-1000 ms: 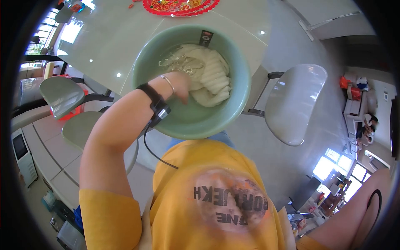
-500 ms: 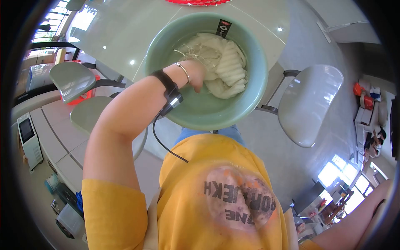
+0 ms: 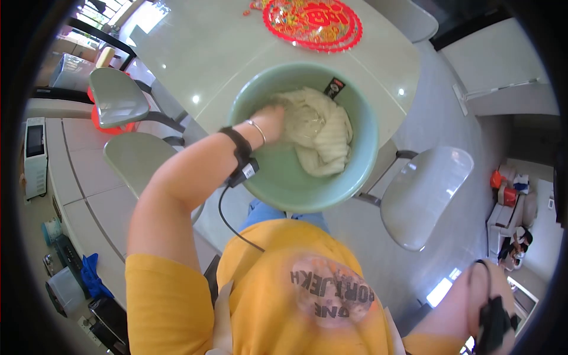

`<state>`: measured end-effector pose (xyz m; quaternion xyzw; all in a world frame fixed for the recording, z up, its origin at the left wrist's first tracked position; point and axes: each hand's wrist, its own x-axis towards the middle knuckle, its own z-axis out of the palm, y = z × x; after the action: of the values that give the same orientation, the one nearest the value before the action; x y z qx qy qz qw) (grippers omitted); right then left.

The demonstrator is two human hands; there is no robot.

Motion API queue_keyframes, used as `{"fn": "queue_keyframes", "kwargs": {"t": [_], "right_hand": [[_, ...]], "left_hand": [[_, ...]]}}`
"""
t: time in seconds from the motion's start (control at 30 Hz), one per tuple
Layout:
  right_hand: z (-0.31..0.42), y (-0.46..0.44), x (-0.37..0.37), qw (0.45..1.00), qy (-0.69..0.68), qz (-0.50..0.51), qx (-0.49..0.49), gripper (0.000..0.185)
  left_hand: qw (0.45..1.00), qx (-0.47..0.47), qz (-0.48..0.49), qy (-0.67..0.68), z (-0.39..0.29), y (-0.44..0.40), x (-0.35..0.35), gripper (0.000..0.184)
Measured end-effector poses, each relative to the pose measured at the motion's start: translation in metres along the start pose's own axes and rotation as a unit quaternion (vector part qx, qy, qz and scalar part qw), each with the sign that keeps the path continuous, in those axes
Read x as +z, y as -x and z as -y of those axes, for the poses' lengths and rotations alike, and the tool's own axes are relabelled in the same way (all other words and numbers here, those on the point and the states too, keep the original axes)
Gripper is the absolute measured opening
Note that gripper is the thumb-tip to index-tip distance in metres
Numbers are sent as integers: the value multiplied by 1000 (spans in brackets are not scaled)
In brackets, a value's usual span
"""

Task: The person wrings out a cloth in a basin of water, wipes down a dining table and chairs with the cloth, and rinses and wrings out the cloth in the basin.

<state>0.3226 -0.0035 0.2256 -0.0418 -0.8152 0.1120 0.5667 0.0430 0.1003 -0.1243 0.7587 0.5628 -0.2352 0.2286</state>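
In the smooth, round green basin [image 3: 284,190] on the glossy table [image 3: 213,65]'s near edge, the blurred left hand [image 3: 271,122], finger spread unclear, meets soft, ribbed, bunched whitish cloth [image 3: 328,141].

A basin [image 3: 281,171] is set at the near edge of the table [image 3: 201,59]. Within it, cloth [image 3: 322,139] is gathered toward the right, and a label [image 3: 334,87] is fixed inside the far wall. A mat [image 3: 313,23] is laid beyond the basin. Two chairs [image 3: 118,97] are placed left of the table, a third chair [image 3: 426,195] at the near right.
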Motion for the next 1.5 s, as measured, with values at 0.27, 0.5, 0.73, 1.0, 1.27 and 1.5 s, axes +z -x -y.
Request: {"fn": "queue_keyframes", "kwargs": {"t": [0.27,0.5,0.73,1.0,1.27,1.5], "right_hand": [[-89,82,14,878,51,87,467,48],[-151,177,111,850,-77,317,414,106],[-195,199,159,743,-280,161,587,71],[-188,185,169,768,-264,-12,584,34],[-129,114,164,892,-149,232,358,35],[-126,127,162,913,-192,183,311,33]], "left_hand": [[983,133,-31,120,2,34,-12,35],[798,164,-97,572,-11,129,-113,26],[456,194,-164,853,-13,180,-131,10],[507,-88,-61,855,-5,126,-23,58],[129,151,94,976,-40,70,-3,82],[116,200,57,971,-44,33,20,39]]}}
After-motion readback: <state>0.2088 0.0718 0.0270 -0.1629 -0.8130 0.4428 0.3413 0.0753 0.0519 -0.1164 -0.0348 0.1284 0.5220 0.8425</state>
